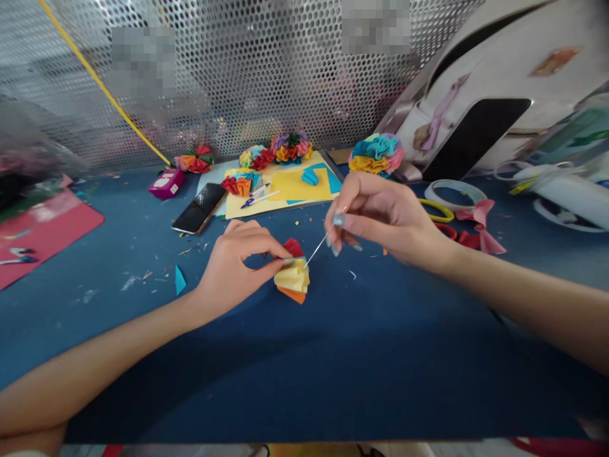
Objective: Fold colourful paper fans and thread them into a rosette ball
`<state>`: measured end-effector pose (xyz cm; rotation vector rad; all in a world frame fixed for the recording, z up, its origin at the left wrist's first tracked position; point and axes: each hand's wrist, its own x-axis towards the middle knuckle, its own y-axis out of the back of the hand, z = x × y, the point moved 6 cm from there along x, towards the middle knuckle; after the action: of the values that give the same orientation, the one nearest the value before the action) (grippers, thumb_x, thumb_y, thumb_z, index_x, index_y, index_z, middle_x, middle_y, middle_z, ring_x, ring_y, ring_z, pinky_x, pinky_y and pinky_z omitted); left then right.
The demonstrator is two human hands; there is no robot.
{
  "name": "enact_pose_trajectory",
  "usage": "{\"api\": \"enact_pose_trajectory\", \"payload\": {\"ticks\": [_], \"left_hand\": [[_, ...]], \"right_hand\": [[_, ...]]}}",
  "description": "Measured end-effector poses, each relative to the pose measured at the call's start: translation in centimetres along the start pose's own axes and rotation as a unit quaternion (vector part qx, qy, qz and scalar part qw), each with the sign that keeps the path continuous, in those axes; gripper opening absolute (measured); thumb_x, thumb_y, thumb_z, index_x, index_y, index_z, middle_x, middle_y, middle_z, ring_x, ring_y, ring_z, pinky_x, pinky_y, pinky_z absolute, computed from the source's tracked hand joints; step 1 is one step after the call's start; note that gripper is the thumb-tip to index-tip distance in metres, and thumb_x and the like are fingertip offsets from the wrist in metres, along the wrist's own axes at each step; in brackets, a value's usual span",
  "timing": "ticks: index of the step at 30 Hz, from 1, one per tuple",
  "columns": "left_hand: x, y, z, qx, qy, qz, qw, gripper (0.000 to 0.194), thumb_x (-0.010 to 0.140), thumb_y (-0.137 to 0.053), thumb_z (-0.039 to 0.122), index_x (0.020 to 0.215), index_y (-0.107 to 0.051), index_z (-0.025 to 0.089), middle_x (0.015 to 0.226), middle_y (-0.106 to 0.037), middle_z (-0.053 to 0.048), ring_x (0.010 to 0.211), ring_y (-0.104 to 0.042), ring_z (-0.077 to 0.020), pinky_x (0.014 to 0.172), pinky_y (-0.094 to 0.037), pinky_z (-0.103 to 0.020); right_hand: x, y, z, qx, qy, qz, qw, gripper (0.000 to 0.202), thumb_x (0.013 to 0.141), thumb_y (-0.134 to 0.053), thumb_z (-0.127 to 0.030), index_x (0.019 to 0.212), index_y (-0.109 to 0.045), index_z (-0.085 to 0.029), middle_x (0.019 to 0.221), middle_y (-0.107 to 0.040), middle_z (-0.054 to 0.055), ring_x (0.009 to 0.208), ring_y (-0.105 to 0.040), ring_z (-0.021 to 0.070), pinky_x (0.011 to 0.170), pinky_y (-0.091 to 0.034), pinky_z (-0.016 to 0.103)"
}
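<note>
Blue tabletop (pixel 266 374), by which the whole group is supported. Item one: a ruffled paper piece (pixel 291 278) in yellow, red and orange, held at the table's middle; its upper left edge is pinched between thumb and fingertips of the left hand (pixel 240 260). Item two: a thin needle-like rod (pixel 318 246), slanted, its lower end met by the yellow ruffle, its upper end pinched between thumb and forefinger of the right hand (pixel 380 219), the other fingers being curled. Left of the paper piece: a blue scrap (pixel 179 280) and, farther left, a red sheet (pixel 52 231). Right of it, beyond the right hand: a pink bow (pixel 480 225) and a white ring (pixel 454 183). Beyond it, to the left: a dark phone (pixel 198 208) and a purple box (pixel 166 183). Directly beyond: a yellow sheet (pixel 309 184), flanked by pens (pixel 261 195) and backed by multicoloured ruffled flowers (pixel 291 147). Far right of it: a pale bag (pixel 504 70), partly covered by an upright black phone (pixel 478 136). Farthest: a perforated metal panel (pixel 271 76), crossed by a yellow cord (pixel 102 86).
</note>
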<state>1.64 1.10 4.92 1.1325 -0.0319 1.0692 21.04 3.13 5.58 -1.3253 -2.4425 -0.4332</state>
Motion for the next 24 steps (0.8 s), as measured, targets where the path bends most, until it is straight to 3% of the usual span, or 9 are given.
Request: {"api": "enact_pose_trajectory", "payload": {"ticks": [3, 6, 11, 17, 20, 24], "left_hand": [[-0.1, 0.0, 0.0, 0.000, -0.005, 0.002, 1.000, 0.012, 0.088, -0.078, 0.013, 0.080, -0.075, 0.022, 0.077, -0.076, 0.005, 0.073, -0.064, -0.0133, 0.080, -0.039, -0.035], [0.0, 0.0, -0.1, 0.002, -0.005, 0.005, 1.000, 0.012, 0.088, -0.078, 0.016, 0.079, -0.075, 0.022, 0.076, -0.077, 0.005, 0.072, -0.064, -0.0134, 0.079, -0.039, -0.035], [0.0, 0.0, -0.3, -0.004, 0.016, 0.002, 1.000, 0.009, 0.089, -0.077, 0.019, 0.081, -0.077, 0.024, 0.077, -0.078, 0.004, 0.070, -0.065, -0.0139, 0.079, -0.041, -0.036], [0.0, 0.0, -0.4, -0.001, 0.046, -0.007, 0.999, 0.010, 0.088, -0.075, 0.018, 0.081, -0.078, 0.024, 0.079, -0.079, 0.003, 0.073, -0.066, -0.0157, 0.080, -0.043, -0.036], [-0.2, -0.2, -0.2, 0.011, 0.051, -0.009, 0.999, 0.011, 0.088, -0.075, 0.015, 0.082, -0.079, 0.024, 0.077, -0.077, 0.003, 0.072, -0.065, -0.0150, 0.079, -0.043, -0.035], [-0.3, -0.4, 0.2, 0.025, 0.023, -0.006, 0.999, 0.010, 0.089, -0.076, 0.015, 0.084, -0.078, 0.023, 0.076, -0.076, 0.004, 0.070, -0.065, -0.0133, 0.076, -0.042, -0.033]], "right_hand": [[0.0, 0.3, -0.1, -0.013, 0.005, 0.017, 1.000, 0.015, 0.098, -0.067, -0.025, 0.090, -0.054, -0.023, 0.080, -0.073, 0.001, 0.064, -0.068, 0.0127, 0.053, -0.048, 0.026], [-0.3, -0.3, 0.1, -0.049, 0.005, -0.002, 0.999, 0.012, 0.097, -0.064, -0.021, 0.091, -0.054, -0.023, 0.084, -0.071, 0.001, 0.070, -0.070, 0.0142, 0.062, -0.056, 0.028], [-0.6, -0.9, 0.5, -0.216, 0.016, -0.025, 0.976, 0.010, 0.095, -0.063, -0.019, 0.087, -0.057, -0.021, 0.082, -0.069, 0.000, 0.063, -0.066, 0.0124, 0.060, -0.053, 0.026], [-1.3, -2.3, 0.2, -0.465, 0.072, -0.109, 0.876, 0.010, 0.102, -0.056, -0.020, 0.095, -0.063, -0.021, 0.071, -0.069, -0.003, 0.056, -0.059, 0.0115, 0.055, -0.038, 0.024], [-1.9, -3.1, -0.1, -0.548, 0.128, -0.108, 0.819, 0.016, 0.106, -0.048, -0.020, 0.100, -0.063, -0.019, 0.078, -0.073, 0.000, 0.062, -0.062, 0.0141, 0.058, -0.039, 0.026], [-2.4, -3.8, -0.4, -0.593, 0.174, -0.111, 0.779, 0.021, 0.106, -0.044, -0.014, 0.096, -0.063, -0.017, 0.082, -0.075, 0.004, 0.069, -0.065, 0.0161, 0.065, -0.045, 0.028]]}}
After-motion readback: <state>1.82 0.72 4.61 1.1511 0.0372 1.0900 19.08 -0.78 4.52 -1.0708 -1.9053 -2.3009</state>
